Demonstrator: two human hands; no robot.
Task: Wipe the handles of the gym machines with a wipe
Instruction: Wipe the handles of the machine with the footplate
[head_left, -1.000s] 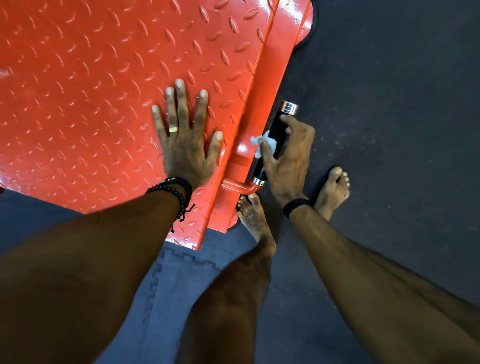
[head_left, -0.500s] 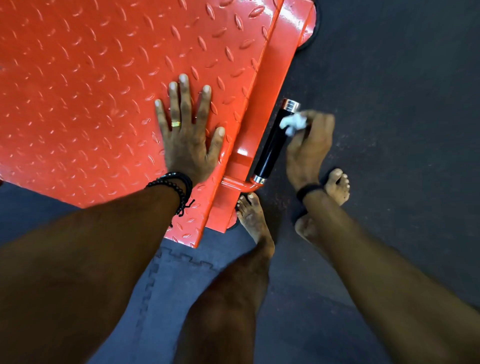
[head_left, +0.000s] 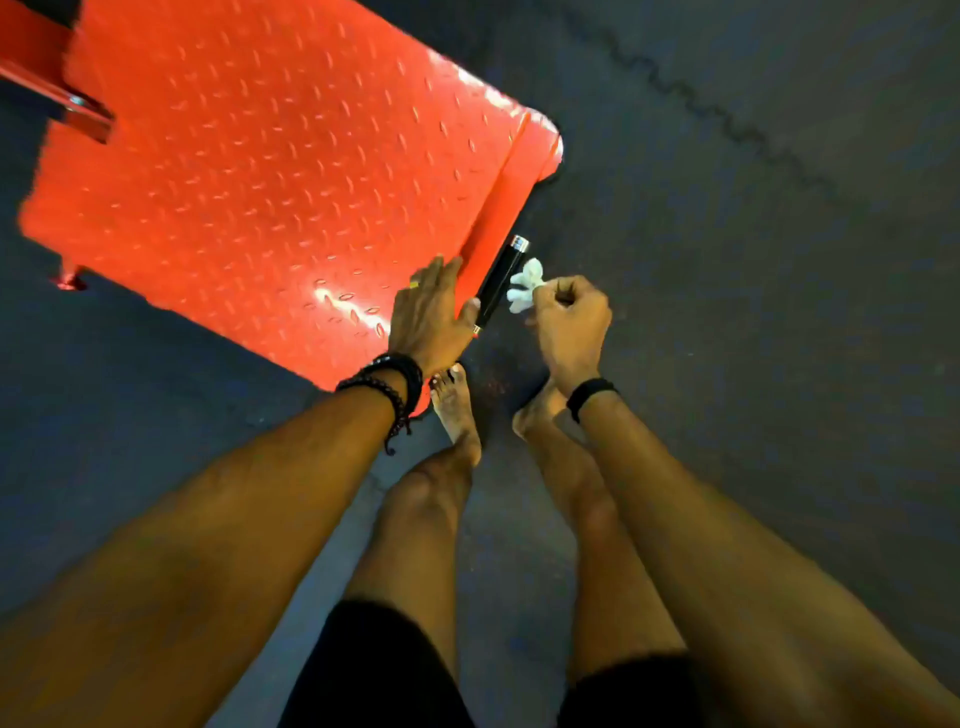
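The left hand (head_left: 428, 317) rests on the plate (head_left: 270, 171), the handle (head_left: 501, 278) just right, the wipe (head_left: 524, 286) beside it.

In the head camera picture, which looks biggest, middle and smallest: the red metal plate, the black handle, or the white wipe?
1. Red plate, by far the largest.
2. Black handle, a slim bar beside the plate's edge.
3. White wipe, a small crumpled wad pinched by the right hand.
All lie at similar distance, so the order is safe.

dark rubber floor mats (head_left: 727, 364) with an interlocking seam (head_left: 717, 111), under warm light.
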